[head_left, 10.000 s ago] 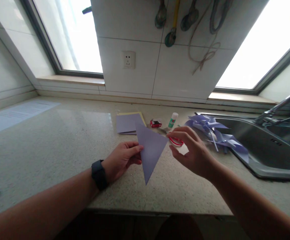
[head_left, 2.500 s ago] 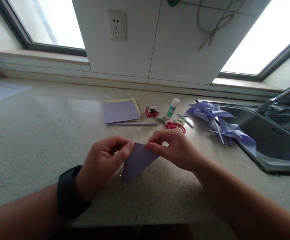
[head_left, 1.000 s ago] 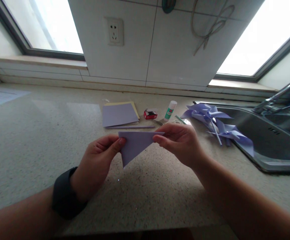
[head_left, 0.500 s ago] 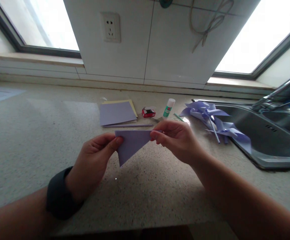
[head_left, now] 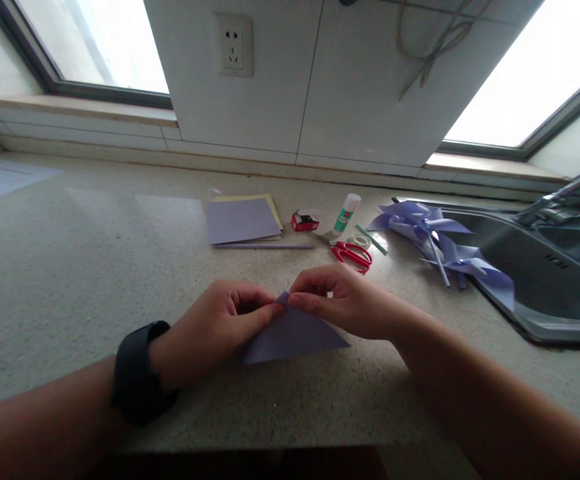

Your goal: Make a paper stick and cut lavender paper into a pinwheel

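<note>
both hands pinch purple paper triangle (head_left: 295,333) | scissors (head_left: 353,254), glue stick (head_left: 346,213) behind

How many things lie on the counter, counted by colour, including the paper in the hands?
Purple: 4 - folded paper, sheet, strip, pinwheels
Red: 2 - scissors, small box
White and green: 1 - glue stick
Yellow: 1 - sheet edge
Total: 8

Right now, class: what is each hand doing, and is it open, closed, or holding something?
Left hand: closed, pinching the purple paper triangle at its top corner.
Right hand: closed, pinching the same corner.
</note>
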Demonstrator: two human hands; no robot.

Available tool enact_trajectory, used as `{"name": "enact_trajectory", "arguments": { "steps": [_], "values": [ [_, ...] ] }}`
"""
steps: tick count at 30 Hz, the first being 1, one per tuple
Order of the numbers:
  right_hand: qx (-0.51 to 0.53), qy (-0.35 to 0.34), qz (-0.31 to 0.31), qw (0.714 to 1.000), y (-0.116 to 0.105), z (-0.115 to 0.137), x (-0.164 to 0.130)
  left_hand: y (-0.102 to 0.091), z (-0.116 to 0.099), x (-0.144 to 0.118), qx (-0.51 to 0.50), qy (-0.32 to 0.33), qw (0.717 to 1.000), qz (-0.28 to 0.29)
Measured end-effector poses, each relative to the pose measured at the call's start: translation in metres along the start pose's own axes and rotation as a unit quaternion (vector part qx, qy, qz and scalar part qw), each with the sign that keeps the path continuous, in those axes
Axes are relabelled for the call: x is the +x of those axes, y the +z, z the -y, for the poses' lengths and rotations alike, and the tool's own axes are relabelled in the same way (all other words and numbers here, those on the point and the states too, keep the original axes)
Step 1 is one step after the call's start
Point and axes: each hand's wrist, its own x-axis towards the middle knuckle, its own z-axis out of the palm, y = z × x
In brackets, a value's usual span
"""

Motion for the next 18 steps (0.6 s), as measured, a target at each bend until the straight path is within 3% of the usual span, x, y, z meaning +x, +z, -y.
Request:
{"name": "enact_trajectory", "arguments": {
  "steps": [4,10,13,18],
  "values": [
    [-0.016,-0.021,-0.04,0.999,0.005,0.0,0.002,0.001,0.001,-0.001,0.009,-0.021,1.0,0.014],
    [0.017,-0.077,-0.166,0.983,-0.004,-0.004,0.001,0.0,0.0,0.0,-0.036,-0.009,0.998,-0.053],
    [0.031,-0.078,-0.159,0.984,-0.007,-0.007,0.001,-0.001,0.001,-0.001,-0.037,-0.008,0.997,-0.075],
    [0.061,-0.028,-0.109,0.992,-0.003,-0.008,0.002,0.001,0.001,-0.002,-0.023,-0.013,0.998,-0.048]
  ]
}}
